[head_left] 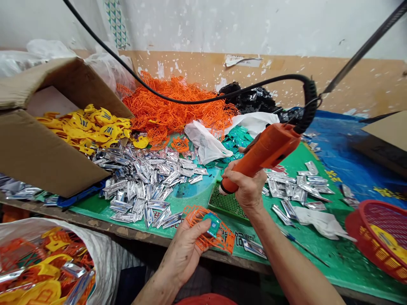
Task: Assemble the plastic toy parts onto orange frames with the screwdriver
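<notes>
My left hand (186, 250) holds an orange plastic lattice frame (226, 240) near the table's front edge, its thumb pressed on a small teal plastic piece (213, 224) lying against the frame. Wrapped round an orange electric screwdriver (269, 148) is my right hand (249, 188), a little above the table. The tool's pale tip points down and left, over a green perforated tray (219, 202) with small dark bits in it. A black cable (197, 101) runs from the tool's upper end. The tip stands apart from the frame.
Silver packets (143, 182) cover the table's left and middle. Behind them are orange frames (178, 101), teal pieces (238, 140) and a cardboard box (41, 148) of yellow parts (95, 125). A red basket (359, 224) and thin screwdriver (305, 248) lie right; a filled sack (110, 254) stands front left.
</notes>
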The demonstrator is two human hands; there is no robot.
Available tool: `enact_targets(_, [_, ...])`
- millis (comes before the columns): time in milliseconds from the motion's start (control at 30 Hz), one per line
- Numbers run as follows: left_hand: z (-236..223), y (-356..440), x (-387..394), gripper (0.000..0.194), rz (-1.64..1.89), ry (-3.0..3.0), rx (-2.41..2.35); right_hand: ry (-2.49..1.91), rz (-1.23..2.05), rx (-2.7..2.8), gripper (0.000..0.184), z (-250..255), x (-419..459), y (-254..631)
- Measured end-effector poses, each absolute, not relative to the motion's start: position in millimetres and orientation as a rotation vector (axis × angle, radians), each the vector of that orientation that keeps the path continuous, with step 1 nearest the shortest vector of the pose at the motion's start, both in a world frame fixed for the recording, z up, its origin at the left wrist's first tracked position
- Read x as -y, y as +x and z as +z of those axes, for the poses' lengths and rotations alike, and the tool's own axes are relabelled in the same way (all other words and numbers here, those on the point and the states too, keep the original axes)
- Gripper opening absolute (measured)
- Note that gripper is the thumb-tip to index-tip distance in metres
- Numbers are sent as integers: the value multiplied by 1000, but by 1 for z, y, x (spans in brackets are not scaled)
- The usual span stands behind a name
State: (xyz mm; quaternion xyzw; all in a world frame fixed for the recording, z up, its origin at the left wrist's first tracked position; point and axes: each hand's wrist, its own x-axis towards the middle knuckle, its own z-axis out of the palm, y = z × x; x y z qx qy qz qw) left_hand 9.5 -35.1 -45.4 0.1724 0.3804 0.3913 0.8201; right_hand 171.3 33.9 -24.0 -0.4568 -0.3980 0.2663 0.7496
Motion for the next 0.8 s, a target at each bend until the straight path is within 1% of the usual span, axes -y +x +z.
enact_targets(167, [-45, 10, 34, 38, 859, 329, -844, -974, 600, 847, 8, -23, -34, 170])
enact_targets(400, [-45, 13, 32, 34, 902, 274, -883, -880, 631, 830, 9, 2, -22, 173])
enact_targets(467, [-45, 13, 32, 31, 902, 264, -881, -811, 679, 835, 17, 13, -13, 173])
enact_targets(567, [-45, 14, 32, 31, 917, 251, -875, -725, 749, 835, 37, 25, 3, 172])
enact_targets(600, [-45, 14, 32, 32, 917, 249, -873, -711, 770, 836, 41, 28, 9, 171])
enact_targets(800, [-47, 15, 30, 39, 897, 271, -887, -637, 924, 839, 51, 36, 41, 165])
